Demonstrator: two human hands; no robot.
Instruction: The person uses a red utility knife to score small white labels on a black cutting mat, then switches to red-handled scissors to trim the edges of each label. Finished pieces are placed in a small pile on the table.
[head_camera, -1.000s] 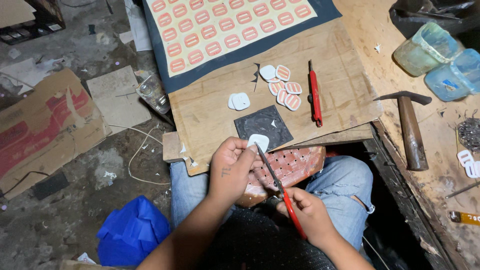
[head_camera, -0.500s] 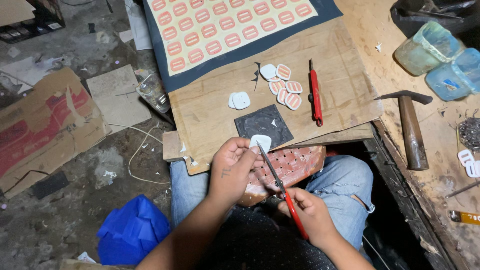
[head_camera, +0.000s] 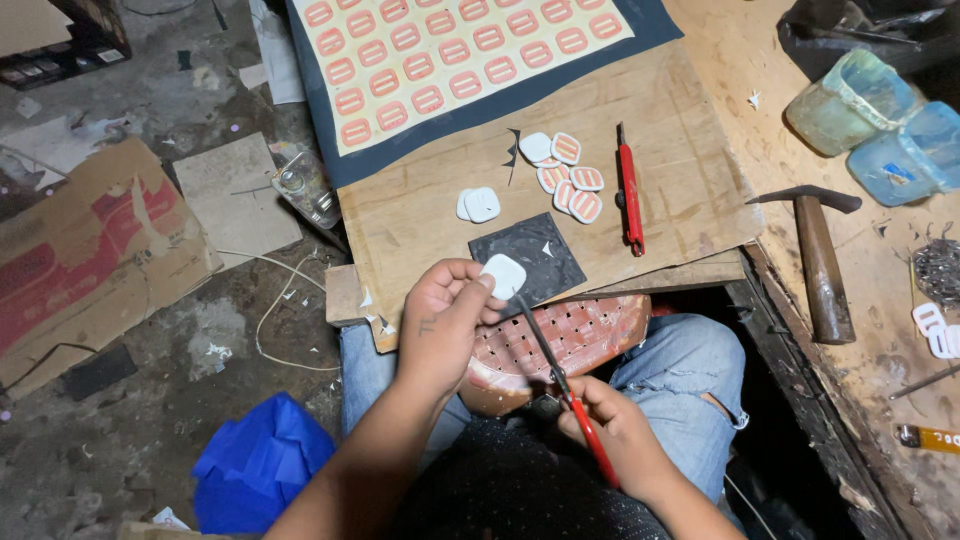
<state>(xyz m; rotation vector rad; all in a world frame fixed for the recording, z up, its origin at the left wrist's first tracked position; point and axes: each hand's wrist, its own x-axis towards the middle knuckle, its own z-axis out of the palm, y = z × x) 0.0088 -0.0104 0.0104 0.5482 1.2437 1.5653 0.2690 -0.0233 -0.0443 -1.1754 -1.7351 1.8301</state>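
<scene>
My left hand (head_camera: 445, 320) pinches a small white rounded-square piece (head_camera: 503, 275) above my lap. My right hand (head_camera: 610, 430) grips red-handled scissors (head_camera: 560, 380), whose blades reach up to the lower edge of that piece. Under both hands a reddish woven shoe upper (head_camera: 570, 340) rests on my jeans. Just beyond lies a dark square mat (head_camera: 540, 250) on a wooden board (head_camera: 420, 240). On the board sit a pile of cut white-and-orange pieces (head_camera: 568, 178) and two white ones (head_camera: 478, 205). A printed sheet of orange shapes (head_camera: 450, 60) lies further away.
A red utility knife (head_camera: 630, 190) lies beside the cut pieces. A hammer (head_camera: 818, 260) rests on the workbench at right, near plastic tubs (head_camera: 870, 110) and a heap of small nails (head_camera: 938, 268). Cardboard (head_camera: 90, 250) and a blue bag (head_camera: 255, 465) lie on the floor at left.
Hardly anything differs: both hands stay over my lap with the white piece and the scissors, shifting only slightly.
</scene>
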